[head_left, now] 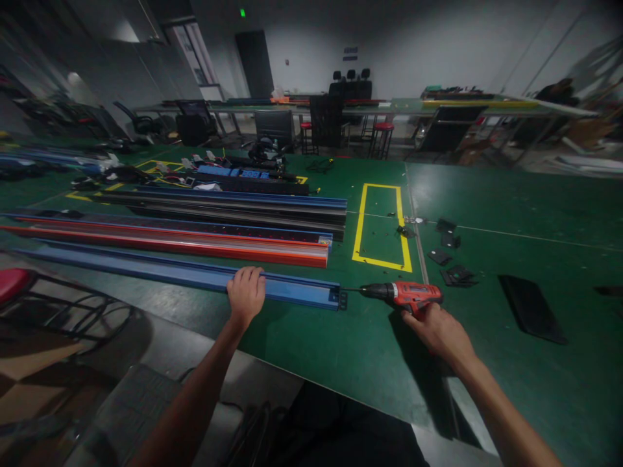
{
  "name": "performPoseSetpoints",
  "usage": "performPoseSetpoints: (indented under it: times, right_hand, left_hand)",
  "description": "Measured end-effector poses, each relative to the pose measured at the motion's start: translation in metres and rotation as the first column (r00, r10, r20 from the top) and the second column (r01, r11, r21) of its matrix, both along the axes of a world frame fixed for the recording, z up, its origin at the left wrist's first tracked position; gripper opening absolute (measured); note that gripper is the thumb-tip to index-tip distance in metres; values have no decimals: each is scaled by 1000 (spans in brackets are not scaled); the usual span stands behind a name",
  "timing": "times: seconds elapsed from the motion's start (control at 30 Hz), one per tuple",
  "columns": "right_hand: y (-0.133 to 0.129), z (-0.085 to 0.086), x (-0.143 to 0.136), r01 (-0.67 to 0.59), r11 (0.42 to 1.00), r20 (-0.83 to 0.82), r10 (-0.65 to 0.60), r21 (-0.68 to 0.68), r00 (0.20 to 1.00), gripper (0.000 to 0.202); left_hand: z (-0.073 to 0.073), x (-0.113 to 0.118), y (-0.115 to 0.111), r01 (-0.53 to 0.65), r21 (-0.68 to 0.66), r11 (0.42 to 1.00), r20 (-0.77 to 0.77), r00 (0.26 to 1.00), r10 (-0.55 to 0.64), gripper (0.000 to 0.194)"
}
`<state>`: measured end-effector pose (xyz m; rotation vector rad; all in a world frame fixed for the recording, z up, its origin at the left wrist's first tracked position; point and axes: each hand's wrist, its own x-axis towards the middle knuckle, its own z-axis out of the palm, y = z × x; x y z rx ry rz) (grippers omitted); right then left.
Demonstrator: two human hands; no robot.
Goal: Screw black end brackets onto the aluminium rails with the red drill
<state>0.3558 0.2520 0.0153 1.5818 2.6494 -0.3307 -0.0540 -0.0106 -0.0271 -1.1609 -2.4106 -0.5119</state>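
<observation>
A long blue metal channel (296, 291) lies along the front of the green table. My left hand (246, 295) is closed over it a short way from its right end, fingers wrapped over the far edge. At that end sits a small black end plate (343, 299). My right hand (440, 329) grips a red and black cordless drill (416, 295) by its handle, pointing left. Its long thin bit reaches to the channel's end by the plate; whether a screw is at the tip I cannot tell.
Beyond the channel lie orange rails (292, 251) and dark rails (292, 211). Yellow tape marks a rectangle (382, 186) on the table (511, 214). Several small black plates (457, 275) and a flat black piece (530, 308) are at the right. A red stool (14, 285) stands at left.
</observation>
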Motion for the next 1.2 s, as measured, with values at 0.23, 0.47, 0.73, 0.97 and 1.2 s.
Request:
performPoseSetpoints:
  times: [0.23, 0.47, 0.73, 0.97, 1.2]
  right_hand:
    - [-3, 2, 0, -34, 996, -27, 37, 86, 999, 57]
    - [-3, -6, 0, -76, 984, -19, 80, 162, 997, 60]
    - [-7, 0, -5, -79, 992, 54, 74, 96, 996, 61]
    - [-5, -2, -3, -181, 977, 110, 169, 117, 980, 63]
    - [-4, -4, -3, -143, 982, 73, 134, 126, 988, 58]
  left_hand:
    - [-1, 0, 0, -5, 8, 1000, 22, 1000, 4, 39]
    - [0, 0, 0, -8, 5, 1000, 38, 999, 8, 39]
    - [-1, -2, -1, -6, -15, 1000, 16, 1000, 6, 40]
    - [-2, -3, -1, -4, -22, 1000, 6, 1000, 5, 40]
    - [0, 0, -1, -2, -14, 1000, 40, 999, 3, 40]
